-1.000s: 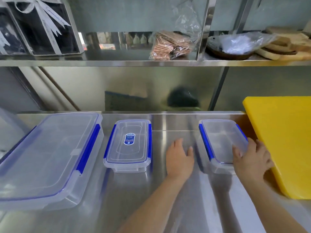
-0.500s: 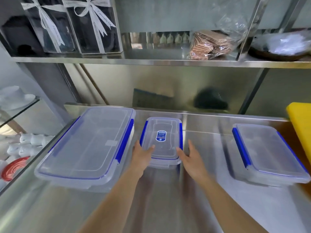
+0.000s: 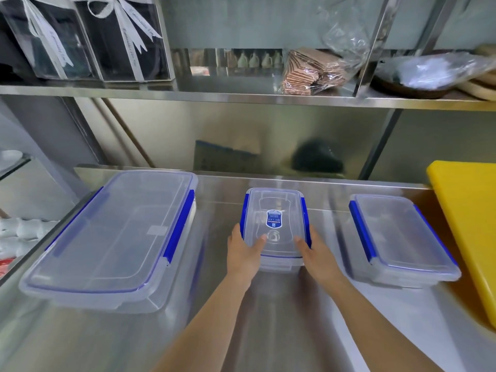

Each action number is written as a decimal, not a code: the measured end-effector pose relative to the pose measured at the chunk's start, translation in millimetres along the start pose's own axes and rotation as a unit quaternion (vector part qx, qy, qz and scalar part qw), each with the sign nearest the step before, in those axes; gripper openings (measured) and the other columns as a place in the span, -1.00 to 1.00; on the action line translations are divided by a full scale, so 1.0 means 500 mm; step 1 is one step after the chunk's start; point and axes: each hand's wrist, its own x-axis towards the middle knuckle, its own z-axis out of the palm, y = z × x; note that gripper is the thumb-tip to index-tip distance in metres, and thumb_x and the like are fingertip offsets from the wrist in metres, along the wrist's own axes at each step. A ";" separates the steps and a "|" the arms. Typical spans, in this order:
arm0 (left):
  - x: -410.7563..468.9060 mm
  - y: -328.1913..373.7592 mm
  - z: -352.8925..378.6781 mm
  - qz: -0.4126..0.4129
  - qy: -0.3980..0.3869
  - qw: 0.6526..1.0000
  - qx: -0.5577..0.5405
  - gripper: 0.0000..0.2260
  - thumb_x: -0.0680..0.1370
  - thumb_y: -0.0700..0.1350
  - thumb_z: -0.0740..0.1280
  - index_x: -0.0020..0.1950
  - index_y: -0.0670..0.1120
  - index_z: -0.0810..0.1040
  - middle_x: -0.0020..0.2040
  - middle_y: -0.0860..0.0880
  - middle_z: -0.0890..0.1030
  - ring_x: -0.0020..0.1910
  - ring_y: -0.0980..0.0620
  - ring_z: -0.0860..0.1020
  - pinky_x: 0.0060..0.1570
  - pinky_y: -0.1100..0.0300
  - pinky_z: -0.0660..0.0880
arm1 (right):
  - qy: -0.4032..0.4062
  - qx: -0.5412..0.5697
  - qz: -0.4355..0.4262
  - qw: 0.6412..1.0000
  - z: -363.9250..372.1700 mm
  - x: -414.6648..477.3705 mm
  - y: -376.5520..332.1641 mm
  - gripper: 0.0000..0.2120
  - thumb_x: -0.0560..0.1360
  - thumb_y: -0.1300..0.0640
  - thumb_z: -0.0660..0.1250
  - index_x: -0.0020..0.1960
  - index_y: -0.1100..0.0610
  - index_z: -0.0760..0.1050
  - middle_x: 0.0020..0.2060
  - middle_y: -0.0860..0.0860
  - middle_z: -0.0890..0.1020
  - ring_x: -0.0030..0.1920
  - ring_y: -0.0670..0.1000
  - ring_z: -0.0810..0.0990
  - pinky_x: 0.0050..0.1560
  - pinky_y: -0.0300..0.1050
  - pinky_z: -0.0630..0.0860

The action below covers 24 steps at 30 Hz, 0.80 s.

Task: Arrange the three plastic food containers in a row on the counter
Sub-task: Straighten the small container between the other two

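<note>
Three clear plastic containers with blue clips lie on the steel counter [image 3: 268, 318]. The large container [image 3: 112, 237] is at the left. The small container [image 3: 275, 224], with a blue label on its lid, is in the middle. The medium container [image 3: 400, 237] is at the right. My left hand [image 3: 243, 253] grips the small container's near left corner, thumb on the lid. My right hand [image 3: 316, 253] grips its near right corner the same way. Both hands hold that container between them.
A yellow cutting board [image 3: 469, 226] lies at the counter's right edge, close to the medium container. Above is a steel shelf [image 3: 241, 96] with dark gift boxes [image 3: 88, 38], a bag of brown wafers [image 3: 314, 71] and a covered bowl [image 3: 418, 76]. White crockery [image 3: 21, 232] sits off the counter's left edge.
My right hand left the medium container and both hands came to the small one. They now grip its near corners, and it sits farther right, away from the large container.
</note>
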 end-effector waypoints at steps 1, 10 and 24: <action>0.002 0.000 0.004 -0.002 0.003 1.000 0.005 -0.43 0.46 0.04 0.42 0.40 0.00 0.29 0.29 -0.06 0.47 0.21 -0.06 0.52 0.22 -0.11 0.52 | 0.004 -0.010 0.002 1.000 -0.001 0.004 0.000 -0.62 0.57 0.00 0.12 0.38 0.01 0.23 0.15 -0.02 0.52 0.01 -0.07 0.51 -0.16 -0.35 0.44; 0.000 -0.004 -0.001 0.003 0.016 1.000 0.016 -0.45 0.47 0.05 0.40 0.40 -0.01 0.30 0.29 -0.07 0.49 0.21 -0.07 0.52 0.21 -0.11 0.52 | 0.000 -0.075 0.009 0.997 0.012 0.012 0.001 -0.58 0.58 -0.02 0.06 0.40 0.08 0.16 0.23 0.10 0.49 0.14 0.07 0.54 0.10 0.02 0.55; -0.029 0.049 -0.123 0.156 0.072 0.966 0.195 -0.61 0.54 0.07 0.29 0.34 -0.01 0.41 0.34 0.00 0.47 0.20 0.05 0.47 0.10 0.26 0.34 | 0.192 -0.202 -0.093 0.956 0.046 -0.015 -0.059 -0.63 0.54 -0.04 0.16 0.26 0.13 0.33 0.20 0.11 0.49 0.15 0.10 0.46 0.18 0.00 0.43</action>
